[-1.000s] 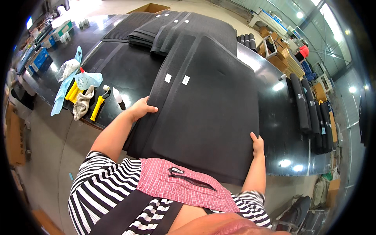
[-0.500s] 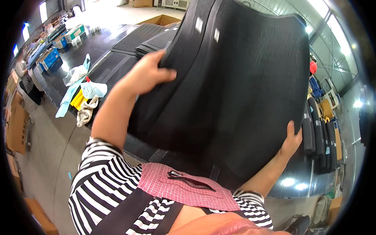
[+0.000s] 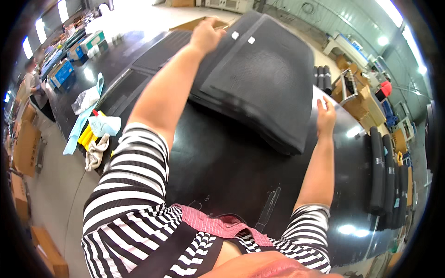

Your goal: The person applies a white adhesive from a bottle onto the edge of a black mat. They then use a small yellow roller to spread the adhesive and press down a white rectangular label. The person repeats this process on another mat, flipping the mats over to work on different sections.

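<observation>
A stack of black ribbed mats (image 3: 264, 65) with two small white labels near its far left edge lies on the black tabletop (image 3: 213, 162). Its near edge shows several layers, slightly out of line. Beside the far left edge is my left hand (image 3: 205, 37), its fingers loosely stretched and apart, with nothing visibly gripped. My right hand (image 3: 326, 116) is just off the stack's right edge, thumb and fingers spread and holding nothing. More flat black mats (image 3: 160, 50) lie to the left, partly behind my left arm.
At the left table edge lie a light blue strip (image 3: 79, 132), a yellow item (image 3: 86, 137), a white cloth (image 3: 97, 152) and a plastic bag (image 3: 86, 101). Black rolls (image 3: 378, 171) stand at the right. An open cardboard box (image 3: 199, 22) is behind the mats. A person (image 3: 34, 88) stands far left.
The mats, held up and tilted between both hands before, have moved away from me and down onto the table. Both hands have moved farther out and come off the edges.
</observation>
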The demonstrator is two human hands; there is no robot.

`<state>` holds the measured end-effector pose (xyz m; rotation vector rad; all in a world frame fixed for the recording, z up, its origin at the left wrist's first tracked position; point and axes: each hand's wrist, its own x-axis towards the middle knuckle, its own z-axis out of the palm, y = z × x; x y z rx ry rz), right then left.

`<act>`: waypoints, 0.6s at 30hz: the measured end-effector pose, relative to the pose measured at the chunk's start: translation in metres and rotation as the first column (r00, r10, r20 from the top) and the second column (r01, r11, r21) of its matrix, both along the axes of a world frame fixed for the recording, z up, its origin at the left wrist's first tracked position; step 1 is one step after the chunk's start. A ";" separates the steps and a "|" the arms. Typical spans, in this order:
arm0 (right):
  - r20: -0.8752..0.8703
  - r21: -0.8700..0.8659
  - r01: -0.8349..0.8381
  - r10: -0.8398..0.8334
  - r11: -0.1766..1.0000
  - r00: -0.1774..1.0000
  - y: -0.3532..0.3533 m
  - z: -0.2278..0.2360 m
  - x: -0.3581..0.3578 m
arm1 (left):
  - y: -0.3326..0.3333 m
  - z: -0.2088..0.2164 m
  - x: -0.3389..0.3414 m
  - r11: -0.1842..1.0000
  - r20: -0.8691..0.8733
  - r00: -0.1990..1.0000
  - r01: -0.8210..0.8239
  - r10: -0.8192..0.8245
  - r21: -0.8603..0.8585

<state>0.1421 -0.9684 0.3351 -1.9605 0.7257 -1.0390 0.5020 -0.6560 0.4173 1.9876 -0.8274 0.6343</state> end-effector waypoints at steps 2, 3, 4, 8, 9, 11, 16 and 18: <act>0.078 -0.290 -0.014 0.038 0.957 0.996 0.047 -0.054 -0.034 | -0.014 -0.052 -0.108 0.968 -0.101 0.963 0.251 -0.251 -0.018; 0.096 -0.173 -0.068 0.085 0.983 0.992 0.087 -0.071 -0.047 | -0.006 -0.080 -0.153 0.957 -0.047 0.956 0.290 -0.290 -0.009; 0.150 -0.071 -0.149 0.159 0.986 0.976 0.120 -0.087 -0.060 | 0.008 -0.096 -0.200 0.901 -0.145 0.890 0.431 -0.433 -0.044; -0.001 0.010 -0.448 0.448 0.894 0.894 0.228 -0.147 -0.118 | 0.095 -0.179 -0.323 0.768 -0.431 0.708 0.638 -0.559 0.052; 0.001 0.090 -0.516 0.518 0.852 0.855 0.246 -0.160 -0.134 | 0.119 -0.190 -0.344 0.728 -0.516 0.645 0.683 -0.564 0.059; -0.035 0.301 -0.562 0.598 0.770 0.801 0.278 -0.167 -0.160 | 0.167 -0.209 -0.372 0.631 -0.730 0.417 0.775 -0.542 -0.026; 0.036 0.498 -0.622 0.702 0.604 0.711 0.321 -0.181 -0.196 | 0.227 -0.196 -0.401 0.773 -0.904 0.269 0.627 -0.332 -0.098; 0.062 0.539 -0.653 0.748 0.532 0.661 0.340 -0.174 -0.196 | 0.257 -0.180 -0.409 0.812 -0.914 0.271 0.576 -0.302 -0.097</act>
